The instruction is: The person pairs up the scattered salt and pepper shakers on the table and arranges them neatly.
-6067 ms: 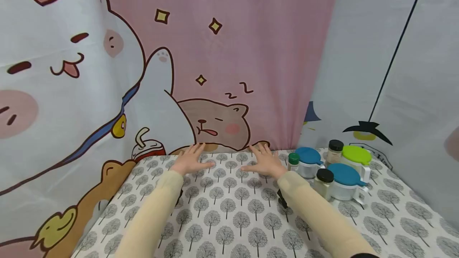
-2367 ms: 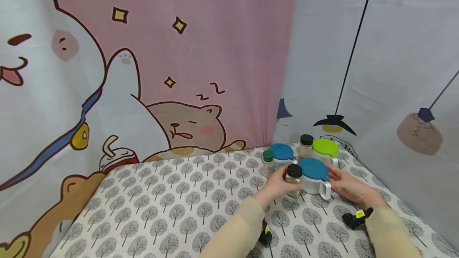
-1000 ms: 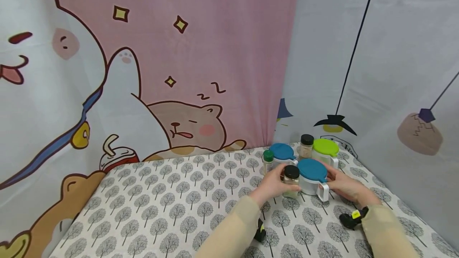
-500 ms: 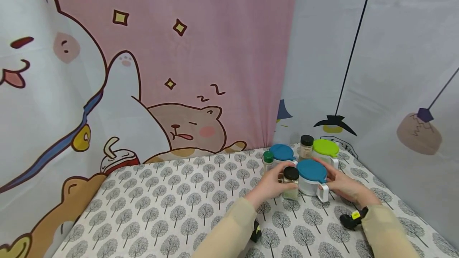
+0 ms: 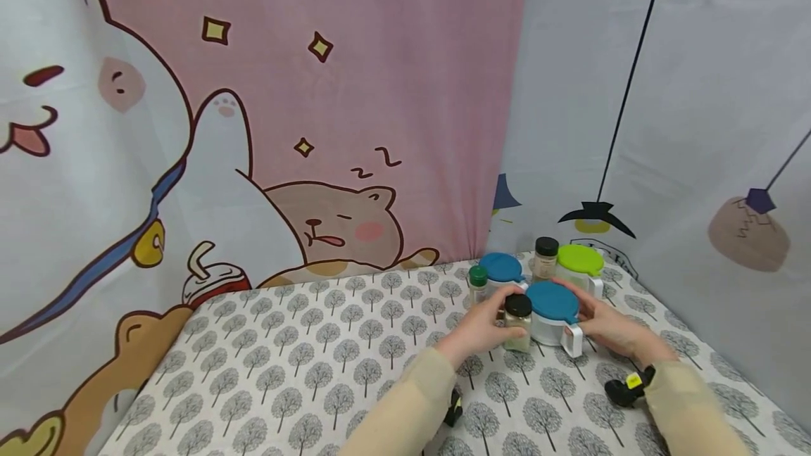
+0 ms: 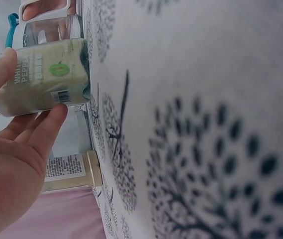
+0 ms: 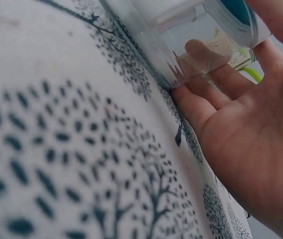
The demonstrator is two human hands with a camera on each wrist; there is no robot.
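Note:
In the head view my left hand (image 5: 478, 326) pinches a small glass pepper jar (image 5: 517, 333) with a black lid. The left wrist view shows its white pepper label (image 6: 29, 69), thumb on one side and fingers on the other. Just right of it, my right hand (image 5: 617, 333) holds a squat clear seasoning jar (image 5: 551, 301) with a blue lid and a white handle (image 5: 572, 340). Through the clear wall (image 7: 181, 45), the right wrist view shows fingers curled round the far side. Both jars stand upright, side by side, at or very near the tablecloth.
Behind them stand a green-capped spice bottle (image 5: 478, 283), another blue-lidded jar (image 5: 501, 267), a black-capped spice bottle (image 5: 545, 259) and a lime-lidded jar (image 5: 579, 259). The tree-print tablecloth (image 5: 317, 364) reaches to printed curtains (image 5: 412, 90) at the back and right.
Both hands, earlier spread over the middle of the table, have moved right and taken hold of the two front jars. Over the last second they have barely moved.

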